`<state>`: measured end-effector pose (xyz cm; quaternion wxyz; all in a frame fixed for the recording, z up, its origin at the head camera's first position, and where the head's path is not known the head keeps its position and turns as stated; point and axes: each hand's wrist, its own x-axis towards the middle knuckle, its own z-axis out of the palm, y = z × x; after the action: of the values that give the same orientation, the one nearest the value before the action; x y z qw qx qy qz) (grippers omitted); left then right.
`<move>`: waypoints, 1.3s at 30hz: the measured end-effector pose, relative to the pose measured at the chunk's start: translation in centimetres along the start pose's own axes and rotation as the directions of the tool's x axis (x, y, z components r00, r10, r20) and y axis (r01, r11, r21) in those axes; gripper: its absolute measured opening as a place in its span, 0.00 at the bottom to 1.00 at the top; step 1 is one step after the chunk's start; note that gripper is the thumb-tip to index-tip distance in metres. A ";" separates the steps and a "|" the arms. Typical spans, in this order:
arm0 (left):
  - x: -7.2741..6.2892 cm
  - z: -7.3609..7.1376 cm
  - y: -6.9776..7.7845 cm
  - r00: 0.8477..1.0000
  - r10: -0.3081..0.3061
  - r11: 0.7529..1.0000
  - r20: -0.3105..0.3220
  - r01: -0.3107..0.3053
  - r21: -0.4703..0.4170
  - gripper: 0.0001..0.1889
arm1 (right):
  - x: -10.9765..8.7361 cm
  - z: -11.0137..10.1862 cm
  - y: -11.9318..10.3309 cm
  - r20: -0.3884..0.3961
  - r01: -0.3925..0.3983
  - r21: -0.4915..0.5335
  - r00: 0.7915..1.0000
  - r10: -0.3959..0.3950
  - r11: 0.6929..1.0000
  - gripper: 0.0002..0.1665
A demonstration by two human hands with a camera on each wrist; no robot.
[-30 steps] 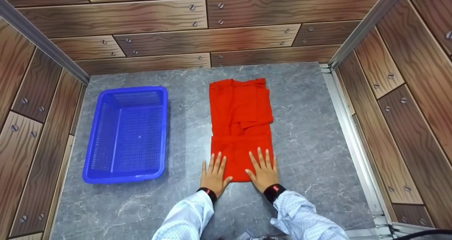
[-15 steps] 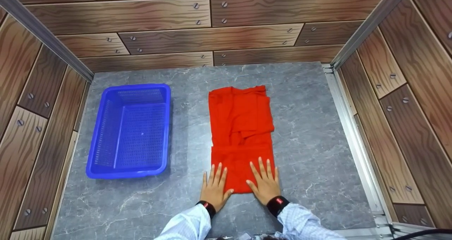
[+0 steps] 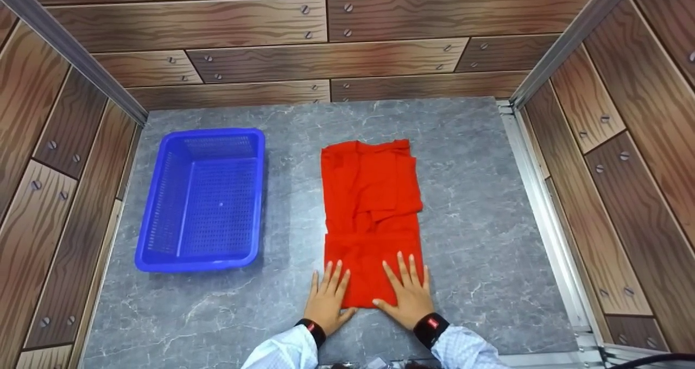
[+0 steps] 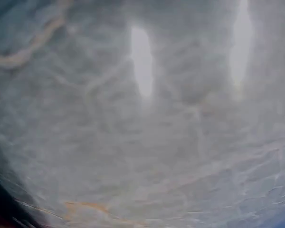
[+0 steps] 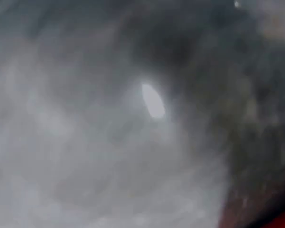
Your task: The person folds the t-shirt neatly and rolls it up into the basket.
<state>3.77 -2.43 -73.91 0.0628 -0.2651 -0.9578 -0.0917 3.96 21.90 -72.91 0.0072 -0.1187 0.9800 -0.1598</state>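
A red T-shirt (image 3: 374,190) lies folded lengthwise on the grey marbled tabletop, its near end doubled back over itself. My left hand (image 3: 327,302) lies flat with fingers spread on the near left corner of the fold, the thumb by the bottom edge. On the near right corner my right hand (image 3: 408,297) rests the same way, fingers straight and pointing away from me. Both wrists wear black bands. The left wrist view holds only the blurred tabletop (image 4: 147,142). In the right wrist view a sliver of red (image 5: 282,221) shows at the lower right corner.
A blue plastic basket (image 3: 258,206) with perforated walls stands left of the T-shirt, nothing in it. Wood-patterned panels (image 3: 260,24) enclose the back and both sides. A metal rail (image 3: 535,195) runs along the right side, and a black cable (image 3: 651,360) crosses the lower right corner.
Both flat hands and the T-shirt under them have slid toward the person. The right thumb has spread out to the shirt's near edge. The camera view has shifted slightly; the basket stays put.
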 end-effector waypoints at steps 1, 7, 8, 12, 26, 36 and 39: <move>0.1 -0.2 -0.1 0.999 0.045 0.999 -0.022 -0.045 0.006 0.41 | -0.1 -0.1 -0.1 -0.005 0.019 -0.014 1.000 -0.019 1.000 0.55; 0.7 -0.9 -0.5 0.945 0.262 0.965 -0.197 -0.261 0.028 0.23 | -0.4 -0.2 -0.5 -0.052 0.171 -0.084 0.983 -0.175 0.982 0.56; 0.9 -1.0 -0.5 0.940 0.266 0.963 -0.214 -0.268 0.024 0.21 | -0.4 -0.2 -0.5 -0.058 0.194 -0.091 0.978 -0.200 0.977 0.56; 1.8 -1.8 -0.4 0.935 0.242 0.968 -0.258 -0.251 -0.003 0.16 | -0.5 -0.1 -0.2 -0.082 0.256 -0.120 0.960 -0.266 0.959 0.53; 2.5 -3.5 -2.8 0.933 0.241 0.961 -0.269 -0.269 -0.071 0.16 | 1.2 -3.5 5.4 -0.229 0.303 0.047 0.931 -0.285 0.952 0.34; 2.1 -2.3 -5.1 0.973 0.141 0.979 -0.183 -0.164 -0.118 0.27 | 2.6 -5.1 4.9 -0.337 0.159 0.314 0.940 -0.046 0.936 0.28; 2.8 -2.8 -4.9 0.975 0.051 0.962 -0.216 -0.106 -0.251 0.20 | 3.0 -5.7 4.7 -0.331 0.083 0.366 0.943 0.046 0.927 0.23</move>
<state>-1.01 -5.77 -71.36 0.1304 -0.2980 -0.9142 -0.2417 -0.28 27.26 -68.90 -0.1378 -0.0959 0.9170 -0.3617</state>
